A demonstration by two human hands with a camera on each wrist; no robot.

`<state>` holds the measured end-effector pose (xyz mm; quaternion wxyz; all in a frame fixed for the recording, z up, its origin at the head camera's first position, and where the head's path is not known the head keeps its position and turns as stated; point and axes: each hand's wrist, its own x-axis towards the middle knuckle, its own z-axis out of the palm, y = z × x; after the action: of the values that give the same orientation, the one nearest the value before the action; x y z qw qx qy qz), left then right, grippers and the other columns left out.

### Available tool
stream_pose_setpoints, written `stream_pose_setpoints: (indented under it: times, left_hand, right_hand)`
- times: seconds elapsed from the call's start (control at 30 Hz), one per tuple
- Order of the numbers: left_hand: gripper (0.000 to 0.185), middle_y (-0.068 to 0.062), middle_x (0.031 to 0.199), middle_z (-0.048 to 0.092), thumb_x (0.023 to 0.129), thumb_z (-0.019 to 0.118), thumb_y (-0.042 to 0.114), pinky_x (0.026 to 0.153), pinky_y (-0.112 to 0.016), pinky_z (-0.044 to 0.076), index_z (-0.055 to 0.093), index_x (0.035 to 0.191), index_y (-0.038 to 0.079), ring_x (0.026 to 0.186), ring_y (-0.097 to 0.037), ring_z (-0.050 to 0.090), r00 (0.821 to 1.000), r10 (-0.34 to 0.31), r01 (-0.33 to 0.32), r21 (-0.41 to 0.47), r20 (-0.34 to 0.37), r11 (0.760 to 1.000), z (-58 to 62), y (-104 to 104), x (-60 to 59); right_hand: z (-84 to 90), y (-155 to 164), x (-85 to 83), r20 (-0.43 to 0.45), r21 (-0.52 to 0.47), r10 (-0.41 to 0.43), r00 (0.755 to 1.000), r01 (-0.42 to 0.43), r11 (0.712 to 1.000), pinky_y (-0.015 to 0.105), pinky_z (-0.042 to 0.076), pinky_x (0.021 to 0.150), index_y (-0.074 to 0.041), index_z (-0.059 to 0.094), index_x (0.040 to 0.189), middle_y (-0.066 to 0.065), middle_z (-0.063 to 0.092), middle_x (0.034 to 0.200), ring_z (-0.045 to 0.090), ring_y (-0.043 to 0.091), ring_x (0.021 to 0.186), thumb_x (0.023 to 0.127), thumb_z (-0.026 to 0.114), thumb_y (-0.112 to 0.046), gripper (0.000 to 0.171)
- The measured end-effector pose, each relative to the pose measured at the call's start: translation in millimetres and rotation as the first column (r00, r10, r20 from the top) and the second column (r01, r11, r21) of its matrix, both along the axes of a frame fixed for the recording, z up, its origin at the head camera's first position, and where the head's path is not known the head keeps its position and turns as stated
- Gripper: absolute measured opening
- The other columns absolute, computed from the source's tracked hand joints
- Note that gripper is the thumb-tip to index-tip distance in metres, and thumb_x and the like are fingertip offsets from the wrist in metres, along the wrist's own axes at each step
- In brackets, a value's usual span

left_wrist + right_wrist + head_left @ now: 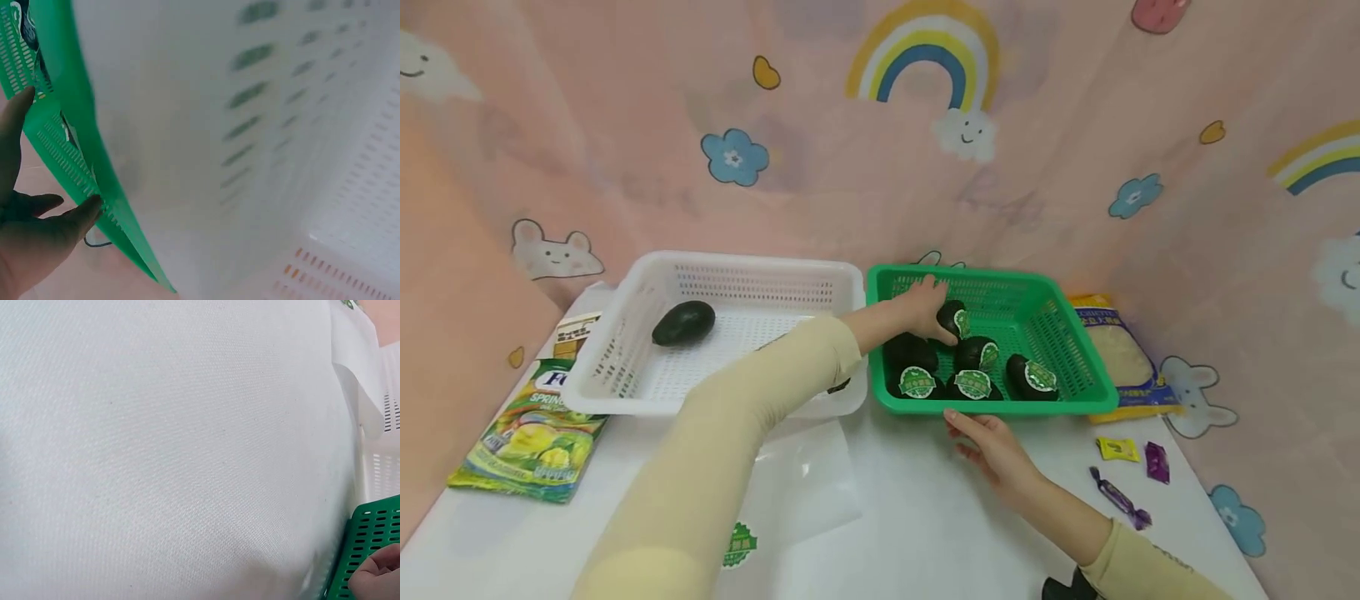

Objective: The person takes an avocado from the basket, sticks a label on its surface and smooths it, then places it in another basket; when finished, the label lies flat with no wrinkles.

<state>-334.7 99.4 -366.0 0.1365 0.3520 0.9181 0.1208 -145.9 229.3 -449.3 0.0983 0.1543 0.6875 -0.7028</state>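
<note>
My left hand (925,312) reaches over the left part of the green basket (1082,354), its fingers and thumb spread beside an avocado (952,317). Several dark avocados lie in that basket, most showing round green-and-white stickers; another avocado (1039,377) sits apart to their right. In the left wrist view, the same hand (37,231) has its fingers apart, with nothing between them. My right hand (996,454) is at the front rim of the green basket, fingertips at the edge and fingers loosely bent. A single avocado (683,323) lies in the white basket (602,375).
A green snack bag (538,442) and a brown packet (575,329) lie left of the white basket. Clear plastic (812,483) with a green sticker lies in front. At right are a yellow-and-blue bag (1120,354), a yellow candy (1117,449) and purple candies (1157,462).
</note>
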Motion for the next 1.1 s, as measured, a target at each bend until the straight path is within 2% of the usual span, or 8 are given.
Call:
stream_pose_setpoints:
  times: [0.13,0.33,0.5,0.6,0.67,0.77,0.87,1.1]
  left_hand:
    - [0.066,-0.015,0.147,0.04,0.095,0.063,0.039,0.104,-0.036,0.041,0.041,0.145,0.002,0.13,-0.027,0.045,0.996,-0.077,0.085,0.188,-0.05,0.978,1.8,-31.1,22.4]
    - [0.02,0.0,0.101,0.07,0.096,0.062,0.019,0.076,-0.028,0.055,0.069,0.112,0.01,0.089,-0.014,0.065,0.937,-0.29,0.128,0.58,0.196,0.805,-9.6,-121.2,103.4]
    - [0.036,-0.007,0.105,0.068,0.098,0.06,0.032,0.079,-0.035,0.057,0.064,0.12,0.004,0.095,-0.021,0.065,0.713,-0.091,-0.393,0.504,0.695,0.769,-45.9,-214.3,156.4]
    - [0.052,-0.014,0.117,0.064,0.099,0.056,0.038,0.088,-0.035,0.054,0.051,0.131,-0.003,0.102,-0.02,0.064,0.529,0.043,-0.716,0.419,0.847,0.558,-63.5,-255.9,161.6]
    - [0.056,-0.014,0.122,0.063,0.099,0.055,0.041,0.091,-0.034,0.052,0.046,0.133,-0.002,0.103,-0.017,0.064,0.463,0.053,-0.823,0.407,0.884,0.395,-69.9,-272.8,157.4]
    - [0.048,-0.01,0.121,0.066,0.098,0.057,0.042,0.093,-0.033,0.051,0.054,0.124,0.002,0.104,-0.013,0.065,0.456,0.006,-0.858,0.438,0.89,0.269,-72.1,-283.0,150.0]
    - [0.038,-0.007,0.113,0.07,0.098,0.059,0.04,0.093,-0.032,0.05,0.063,0.114,0.006,0.103,-0.013,0.066,0.466,-0.037,-0.854,0.46,0.884,0.245,-71.9,-283.9,147.3]
    - [0.043,-0.012,0.117,0.068,0.099,0.055,0.041,0.089,-0.032,0.053,0.064,0.116,0.002,0.105,-0.018,0.065,0.458,-0.008,-0.85,0.441,0.889,0.289,-75.3,-286.3,156.1]
  right_hand:
    - [1.3,-1.0,-0.3,0.009,-0.004,0.017,1.0,-0.017,1.0,0.038,0.045,0.09,-0.002,0.07,0.09,0.005,0.064,0.089,0.054,0.026,0.099,0.092,0.068,-0.027,0.025]
    - [5.4,-7.2,1.9,0.034,-0.001,0.089,0.995,-0.089,0.996,0.036,0.048,0.087,0.0,0.068,0.103,0.005,0.065,0.095,0.056,0.024,0.099,0.094,0.067,-0.028,0.03]
    - [14.5,-23.5,8.5,0.042,0.058,0.434,0.9,-0.436,0.898,0.035,0.05,0.085,0.002,0.063,0.12,0.01,0.066,0.108,0.058,0.022,0.099,0.095,0.066,-0.027,0.038]
    - [34.1,-47.4,-1.4,0.007,0.166,0.679,0.734,-0.671,0.723,0.036,0.052,0.083,-0.002,0.065,0.117,0.014,0.066,0.112,0.06,0.022,0.098,0.094,0.066,-0.025,0.033]
    - [57.2,-69.1,-20.8,-0.021,0.285,0.811,0.585,-0.774,0.566,0.037,0.053,0.083,-0.01,0.067,0.115,0.011,0.067,0.111,0.061,0.021,0.098,0.094,0.066,-0.025,0.026]
    - [98.8,-109.3,-64.5,-0.045,0.441,0.932,0.36,-0.83,0.342,0.039,0.052,0.087,-0.015,0.067,0.117,0.003,0.067,0.111,0.06,0.02,0.101,0.096,0.063,-0.025,0.023]
    - [131.3,-153.7,-115.8,-0.043,0.495,0.972,0.233,-0.84,0.223,0.038,0.051,0.091,-0.013,0.063,0.123,0.002,0.064,0.115,0.059,0.021,0.105,0.098,0.06,-0.023,0.027]
    - [134.1,-242.4,-206.1,0.126,0.54,0.939,0.32,-0.816,0.206,0.036,0.051,0.092,-0.008,0.056,0.133,0.005,0.056,0.129,0.058,0.02,0.11,0.098,0.06,-0.028,0.04]
